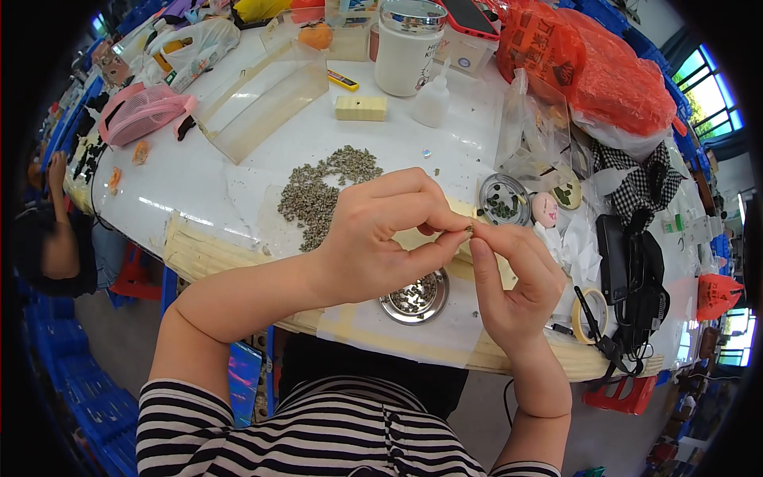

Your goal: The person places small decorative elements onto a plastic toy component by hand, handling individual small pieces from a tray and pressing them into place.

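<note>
My left hand (381, 234) and my right hand (517, 274) meet over the front of the table, thumb and forefinger of each pinched together. Between the fingertips is a tiny brassy metal piece (470, 229); its exact kind is too small to make out. Below the hands stands a round metal dish (442, 296) with several small metal pieces in it, partly hidden by my left hand. To the left of that hand spreads a heap of small metal pieces (308, 195). Near my right hand sits a clear round dish (482, 191) holding dark green bits.
Behind the hands are a pale wooden block (360, 109), a squeeze bottle (431, 103) and a white canister (401, 60). A clear plastic tray (266, 99) lies at left. On the right are a tape roll (590, 315), a black bag (640, 278) and red plastic bags (612, 83).
</note>
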`<act>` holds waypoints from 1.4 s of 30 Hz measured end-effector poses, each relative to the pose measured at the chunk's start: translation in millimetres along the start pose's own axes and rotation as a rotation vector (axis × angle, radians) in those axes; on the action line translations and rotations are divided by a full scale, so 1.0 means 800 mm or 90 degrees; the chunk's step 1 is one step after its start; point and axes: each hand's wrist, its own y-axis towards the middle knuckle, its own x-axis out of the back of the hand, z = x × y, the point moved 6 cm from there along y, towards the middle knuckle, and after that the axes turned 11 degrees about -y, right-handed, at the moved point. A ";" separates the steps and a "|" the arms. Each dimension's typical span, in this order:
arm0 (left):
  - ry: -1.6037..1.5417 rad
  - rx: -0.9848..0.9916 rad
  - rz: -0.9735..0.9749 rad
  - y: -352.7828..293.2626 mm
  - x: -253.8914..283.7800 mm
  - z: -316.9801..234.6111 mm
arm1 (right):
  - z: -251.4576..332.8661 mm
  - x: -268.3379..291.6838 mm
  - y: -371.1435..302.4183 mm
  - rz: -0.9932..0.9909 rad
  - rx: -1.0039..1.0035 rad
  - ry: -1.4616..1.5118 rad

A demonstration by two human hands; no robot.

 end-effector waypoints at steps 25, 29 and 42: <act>-0.019 -0.060 0.045 -0.002 -0.002 -0.006 | -0.029 -0.018 -0.016 0.149 -0.361 0.481; -0.005 -0.050 0.034 -0.003 -0.002 -0.003 | -0.029 -0.008 -0.014 0.096 -0.271 0.338; -0.003 -0.004 0.015 0.001 0.000 0.001 | 0.015 0.007 0.003 0.009 0.060 -0.008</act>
